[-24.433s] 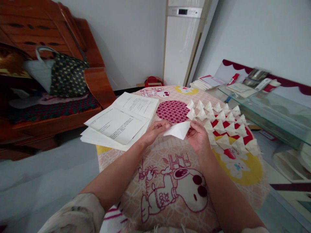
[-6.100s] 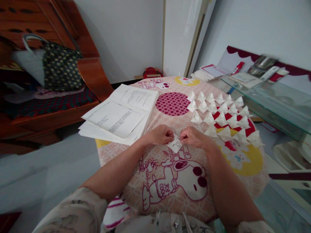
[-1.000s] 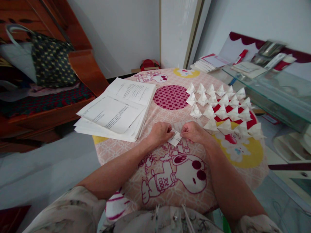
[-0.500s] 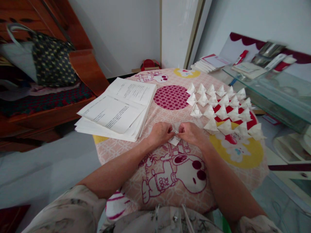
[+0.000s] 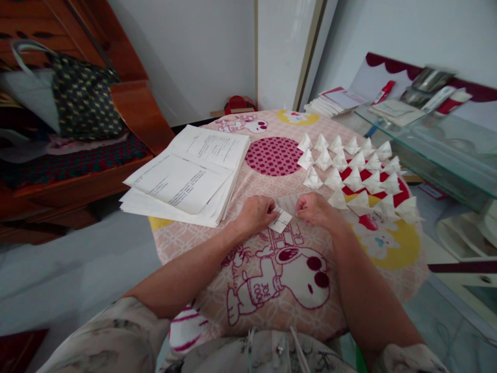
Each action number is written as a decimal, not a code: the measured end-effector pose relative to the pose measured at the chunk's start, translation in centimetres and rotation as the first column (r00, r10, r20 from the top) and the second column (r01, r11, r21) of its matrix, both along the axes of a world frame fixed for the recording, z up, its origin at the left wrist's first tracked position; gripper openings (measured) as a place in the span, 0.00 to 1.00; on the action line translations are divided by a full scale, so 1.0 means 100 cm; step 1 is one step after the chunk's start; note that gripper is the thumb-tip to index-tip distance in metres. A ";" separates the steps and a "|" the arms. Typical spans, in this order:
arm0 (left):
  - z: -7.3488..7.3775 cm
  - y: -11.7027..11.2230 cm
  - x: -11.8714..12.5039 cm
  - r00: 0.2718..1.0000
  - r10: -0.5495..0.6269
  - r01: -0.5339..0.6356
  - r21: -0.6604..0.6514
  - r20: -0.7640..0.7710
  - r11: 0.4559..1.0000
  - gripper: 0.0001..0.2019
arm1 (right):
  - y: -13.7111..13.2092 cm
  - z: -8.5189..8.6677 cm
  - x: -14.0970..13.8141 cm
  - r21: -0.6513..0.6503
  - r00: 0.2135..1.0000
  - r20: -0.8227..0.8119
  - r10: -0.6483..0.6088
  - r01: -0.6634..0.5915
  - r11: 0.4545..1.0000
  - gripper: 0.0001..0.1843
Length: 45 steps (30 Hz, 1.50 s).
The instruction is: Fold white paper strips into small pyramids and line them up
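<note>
My left hand [image 5: 257,212] rests on the cartoon-print cloth [image 5: 279,280] with its fingers curled, pinching the left edge of a small folded white paper [image 5: 282,221]. My right hand [image 5: 315,209] is a loose fist just right of the paper, a small gap between them; whether anything is in it I cannot make out. Several folded white paper triangles [image 5: 355,176] lie in rows on the cloth to the right of my hands.
A stack of printed sheets [image 5: 186,178] lies at the table's left edge. A glass table [image 5: 438,155] with boxes and papers stands at the right. A wooden bench [image 5: 77,171] with a patterned bag [image 5: 83,96] is at the left. A white cabinet [image 5: 283,52] stands behind.
My right hand has drawn away to the right, off the small folded paper. My left hand keeps hold of it on the cloth.
</note>
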<state>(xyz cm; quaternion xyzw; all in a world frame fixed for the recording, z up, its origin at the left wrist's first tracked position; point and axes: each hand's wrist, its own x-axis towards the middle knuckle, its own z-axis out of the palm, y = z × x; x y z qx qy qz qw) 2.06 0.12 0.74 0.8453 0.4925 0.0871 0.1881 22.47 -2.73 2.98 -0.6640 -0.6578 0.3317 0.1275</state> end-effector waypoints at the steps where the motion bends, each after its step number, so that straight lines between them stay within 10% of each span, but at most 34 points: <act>1: 0.000 0.000 0.000 1.000 -0.003 0.003 0.002 0.004 1.000 0.09 | 0.000 0.001 0.002 -0.020 0.999 -0.038 -0.017 0.017 1.000 0.06; 16: -0.008 -0.005 -0.002 0.982 -0.018 -0.005 0.118 0.187 0.993 0.13 | 0.004 -0.012 -0.017 0.267 0.993 -0.035 0.117 -0.103 0.958 0.02; 26: -0.003 0.002 -0.003 0.857 0.028 0.064 -0.160 0.514 0.985 0.19 | 0.007 -0.020 -0.017 0.290 0.950 -0.244 0.197 -0.122 0.949 0.02; 37: 0.002 0.017 -0.013 0.472 0.344 0.155 -0.461 0.811 0.874 0.22 | 0.007 -0.014 -0.012 0.098 0.747 -0.664 -0.024 0.118 0.988 0.11; 45: 0.005 0.022 -0.022 0.582 0.374 0.334 -0.631 0.722 0.700 0.15 | 0.006 -0.005 -0.012 0.060 0.681 -0.728 -0.080 0.180 0.982 0.10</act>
